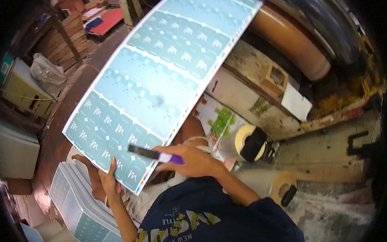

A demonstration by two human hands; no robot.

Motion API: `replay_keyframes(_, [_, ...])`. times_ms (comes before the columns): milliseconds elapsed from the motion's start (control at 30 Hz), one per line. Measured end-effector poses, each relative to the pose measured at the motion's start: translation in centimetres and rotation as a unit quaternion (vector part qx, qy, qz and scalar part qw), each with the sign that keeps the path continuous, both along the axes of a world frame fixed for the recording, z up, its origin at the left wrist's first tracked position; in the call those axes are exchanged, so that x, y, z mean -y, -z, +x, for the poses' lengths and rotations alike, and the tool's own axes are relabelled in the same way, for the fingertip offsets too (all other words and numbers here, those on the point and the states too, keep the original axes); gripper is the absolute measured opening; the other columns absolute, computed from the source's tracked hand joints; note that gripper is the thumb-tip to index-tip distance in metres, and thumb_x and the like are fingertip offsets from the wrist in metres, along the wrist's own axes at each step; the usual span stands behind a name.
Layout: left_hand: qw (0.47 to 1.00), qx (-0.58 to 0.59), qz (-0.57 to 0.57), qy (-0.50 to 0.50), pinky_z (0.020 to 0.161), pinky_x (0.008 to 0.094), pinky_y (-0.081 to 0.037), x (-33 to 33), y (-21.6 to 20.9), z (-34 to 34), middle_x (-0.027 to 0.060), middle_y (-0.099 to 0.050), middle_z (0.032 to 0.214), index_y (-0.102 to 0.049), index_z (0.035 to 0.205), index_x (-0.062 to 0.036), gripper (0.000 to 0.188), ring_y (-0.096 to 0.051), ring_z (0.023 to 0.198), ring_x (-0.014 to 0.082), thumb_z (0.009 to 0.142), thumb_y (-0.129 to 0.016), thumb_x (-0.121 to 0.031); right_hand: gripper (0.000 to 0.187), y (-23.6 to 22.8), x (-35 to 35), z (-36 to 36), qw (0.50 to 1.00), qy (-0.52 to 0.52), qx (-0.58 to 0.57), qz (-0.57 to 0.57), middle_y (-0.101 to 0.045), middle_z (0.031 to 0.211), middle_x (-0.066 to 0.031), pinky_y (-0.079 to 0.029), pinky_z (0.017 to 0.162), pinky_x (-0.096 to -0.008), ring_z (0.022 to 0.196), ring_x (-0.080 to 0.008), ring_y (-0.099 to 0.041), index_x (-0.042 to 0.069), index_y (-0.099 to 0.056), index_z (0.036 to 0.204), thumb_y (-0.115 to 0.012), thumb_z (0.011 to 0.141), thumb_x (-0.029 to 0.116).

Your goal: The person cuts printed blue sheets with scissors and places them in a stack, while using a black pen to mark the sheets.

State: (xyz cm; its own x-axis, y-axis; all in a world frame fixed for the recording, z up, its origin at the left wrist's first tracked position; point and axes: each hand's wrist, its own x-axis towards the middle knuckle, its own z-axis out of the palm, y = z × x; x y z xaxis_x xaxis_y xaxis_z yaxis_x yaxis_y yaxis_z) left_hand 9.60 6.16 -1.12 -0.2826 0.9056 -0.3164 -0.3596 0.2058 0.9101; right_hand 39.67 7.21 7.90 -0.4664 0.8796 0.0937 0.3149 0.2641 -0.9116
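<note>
A long printed sheet [137, 84], light blue and teal with white patterns, slants down toward me from the roller machine at the upper right. My left hand [110, 179] pinches its near edge, thumb on top and fingers underneath. My right hand [192, 160] is closed round a knife [171, 158] with a purple and white handle. The knife's broad dark blade points left across the sheet's near right corner. Whether the blade touches the sheet, I cannot tell.
A thick stack of similar printed sheets [70, 198] lies at the lower left. Film rolls [243, 140] [285, 186] stand to my right. Large brown and dark rollers [293, 43] sit at the upper right. A white bag [46, 68] and a yellowish box [30, 92] are at the left.
</note>
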Motion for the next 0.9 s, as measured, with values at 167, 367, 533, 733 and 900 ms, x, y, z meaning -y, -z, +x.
replay_keyframes(167, [0.986,-0.127,0.102,-0.04,0.088,0.0283,-0.045,0.0,-1.7,2.3,0.0115,-0.059,0.114,-0.048,0.127,0.0078,0.052,-0.057,0.1,0.0174,0.089,-0.07,-0.018,0.029,-1.0,-7.0,11.4,0.964,0.242,-0.086,-0.062,-0.068,0.074,-0.0057,-0.041,0.041,-0.0213,0.047,-0.0056,-0.052,0.004,-0.063,0.12,-0.055,0.098,0.022])
replay_keyframes(367, [0.987,-0.132,0.08,-0.048,0.09,0.0289,-0.044,1.7,-1.4,1.5,0.0109,-0.06,0.113,-0.05,0.127,0.0067,0.05,-0.057,0.101,0.0175,0.088,-0.071,-0.017,0.03,-3.5,-19.4,26.5,0.849,0.481,-0.146,0.162,-0.065,0.073,-0.006,-0.039,0.038,-0.0218,0.045,-0.0065,-0.051,0.001,-0.062,0.112,-0.052,0.101,0.027])
replay_keyframes(533, [0.988,-0.111,0.029,-0.107,0.092,0.0318,-0.045,4.1,1.8,0.3,0.0131,-0.055,0.123,-0.043,0.135,0.0049,0.058,-0.057,0.107,0.0209,0.087,-0.071,-0.013,0.032,-3.1,-26.7,33.8,0.858,0.48,-0.119,0.138,-0.064,0.071,-0.0067,-0.04,0.04,-0.0239,0.047,-0.0084,-0.053,-0.001,-0.062,0.112,-0.053,0.1,0.028])
replay_keyframes(733, [0.989,-0.076,-0.015,-0.124,0.089,0.0323,-0.048,5.3,2.1,0.2,0.0133,-0.056,0.119,-0.041,0.136,0.002,0.062,-0.059,0.102,0.0208,0.084,-0.073,-0.012,0.032,-0.9,-27.5,34.8,0.885,0.449,-0.071,0.104,-0.064,0.071,-0.0069,-0.041,0.04,-0.0239,0.046,-0.0096,-0.053,0.001,-0.064,0.113,-0.055,0.099,0.028])
replay_keyframes(900, [0.985,-0.068,-0.041,-0.153,0.08,0.0311,-0.052,6.6,2.3,-0.2,0.013,-0.06,0.111,-0.045,0.129,0.002,0.056,-0.062,0.093,0.0203,0.083,-0.074,-0.013,0.035,-4.6,-27.8,32.9,0.747,0.543,0.192,0.332,-0.065,0.082,-0.0077,-0.048,0.059,-0.0349,0.066,-0.0201,-0.063,0.009,-0.063,0.12,-0.07,0.087,0.015])
